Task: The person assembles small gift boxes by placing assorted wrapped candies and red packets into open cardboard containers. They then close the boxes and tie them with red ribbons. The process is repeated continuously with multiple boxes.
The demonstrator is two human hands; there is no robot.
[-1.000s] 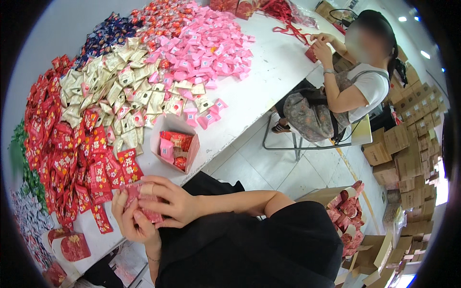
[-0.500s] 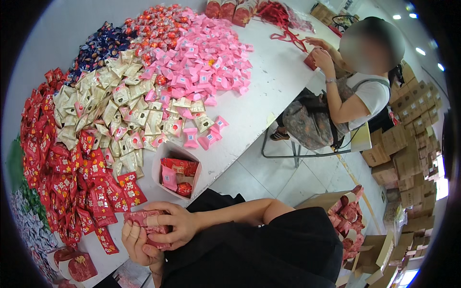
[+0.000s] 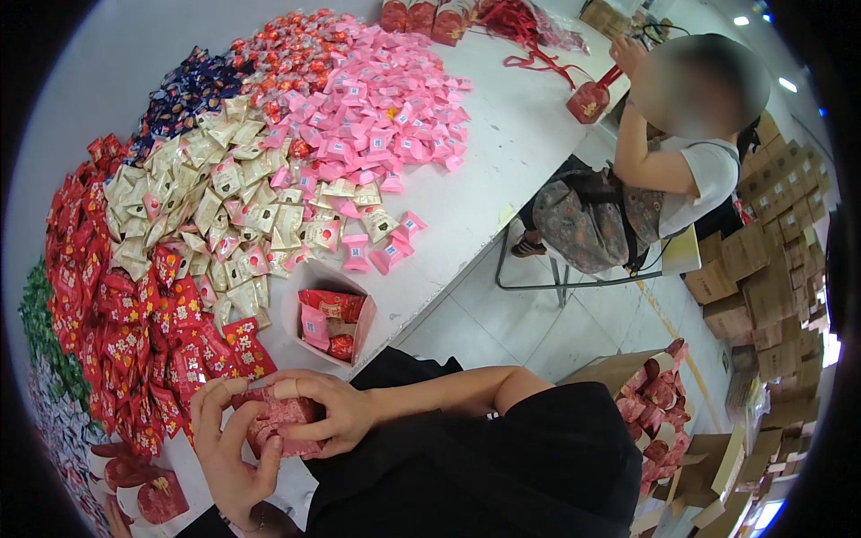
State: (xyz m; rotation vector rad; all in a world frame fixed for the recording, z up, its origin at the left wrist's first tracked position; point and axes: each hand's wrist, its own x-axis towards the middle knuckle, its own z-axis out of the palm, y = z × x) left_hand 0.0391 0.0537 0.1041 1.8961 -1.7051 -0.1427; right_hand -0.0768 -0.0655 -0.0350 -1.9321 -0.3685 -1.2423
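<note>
A red patterned paper box (image 3: 285, 414) is between my two hands at the table's near edge. My right hand (image 3: 339, 414) is closed around its right side. My left hand (image 3: 235, 453) grips its left side, with curved fingers at the top and the thumb low on the front. Just beyond stands an open-topped paper box (image 3: 366, 325) holding a red packet (image 3: 332, 305), a pink packet (image 3: 315, 327) and a red wrapped ball (image 3: 341, 347). Close to my left hand lies a heap of red flowered packets (image 3: 184, 336).
Cream packets (image 3: 229, 206), pink packets (image 3: 386, 108), red wrapped balls (image 3: 291, 54) and dark blue packets (image 3: 188, 94) are heaped on the table (image 3: 511, 117). A seated co-worker (image 3: 673, 170) lifts a red box (image 3: 588, 102) by its ribbon. Folded red boxes (image 3: 659, 412) fill a carton at right.
My left hand has shifted left and spread its fingers more around the box, which is turned slightly. The co-worker has raised a hand with the ribbon of the red box.
</note>
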